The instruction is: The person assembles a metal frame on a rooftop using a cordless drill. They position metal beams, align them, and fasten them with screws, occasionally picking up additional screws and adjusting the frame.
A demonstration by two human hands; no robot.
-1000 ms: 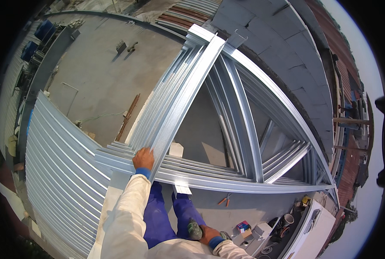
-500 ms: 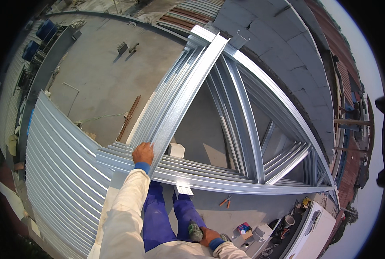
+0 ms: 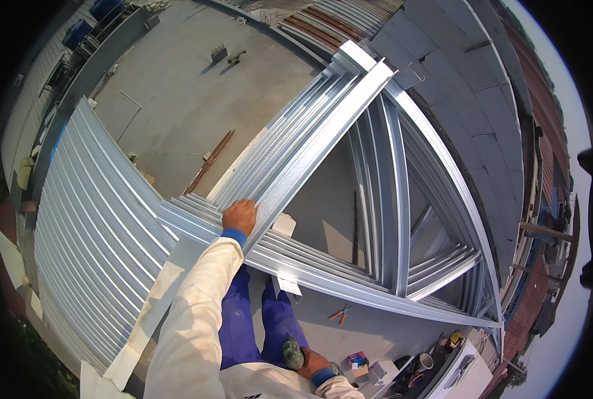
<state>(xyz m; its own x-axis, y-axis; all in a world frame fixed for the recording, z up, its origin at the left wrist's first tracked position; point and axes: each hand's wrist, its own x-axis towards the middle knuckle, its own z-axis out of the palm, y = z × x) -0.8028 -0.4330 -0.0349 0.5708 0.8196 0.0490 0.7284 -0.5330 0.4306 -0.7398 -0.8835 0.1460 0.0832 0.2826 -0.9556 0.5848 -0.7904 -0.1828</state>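
A stack of roof trusses made of shiny galvanised steel channels [image 3: 323, 156] lies in front of me, one set nested over another. My left hand [image 3: 239, 217] grips the edge of the upper channel, close to the corner where it crosses the lower chords [image 3: 350, 282]. Down by my right thigh, my right hand [image 3: 314, 364] is closed round a dark green power tool that looks like a cordless drill [image 3: 292, 352]. Its grip is hidden by my fingers, and its tip cannot be made out.
Ribbed metal sheets [image 3: 100, 233] lie to the left. Orange-handled pliers [image 3: 340, 314] rest on the floor beyond my right hand. A small box [image 3: 357, 360], a white box [image 3: 383, 372] and a bucket [image 3: 423, 362] stand at lower right. A grey block wall [image 3: 469, 100] rises behind the trusses.
The view has turned a little, so the trusses and sheets appear shifted and tilted. My left hand keeps its hold at the same corner, and my right hand still holds the tool low.
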